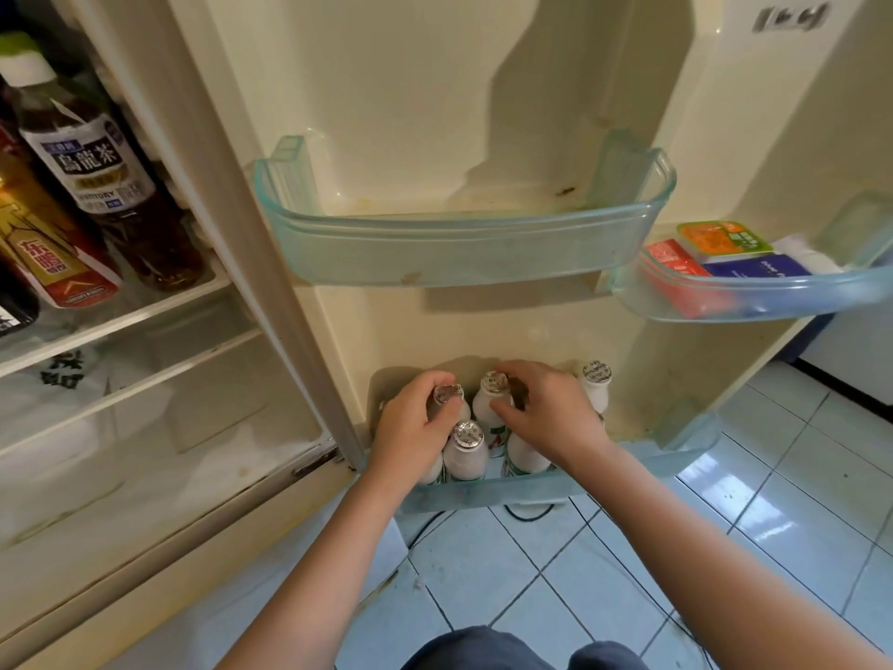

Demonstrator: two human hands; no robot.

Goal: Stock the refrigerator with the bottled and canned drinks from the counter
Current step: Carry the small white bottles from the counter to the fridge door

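On the far left, inside the refrigerator, a dark oolong tea bottle [104, 186] with a white cap stood on a shelf [145, 314] beside a red-and-gold labelled bottle [53, 263]. Moving right to the open door, the upper door bin [459, 244] of clear greenish plastic showed only its stained floor. Below it, the bottom door bin [488, 493] held small white foil-capped drink bottles packed upright. The left hand [418, 430] was curled around the back-left bottle [449, 401], fingers closed on its neck. Just in front stood another white bottle [465, 452]. The right hand [546, 413] was closed on the middle bottle [494, 403] (thumb and fingers pinching near its cap). Farther right, one bottle [597, 384] stood apart, untouched. On the far right, a second door's bin [754, 295] carried red, orange and blue packets [725, 258].
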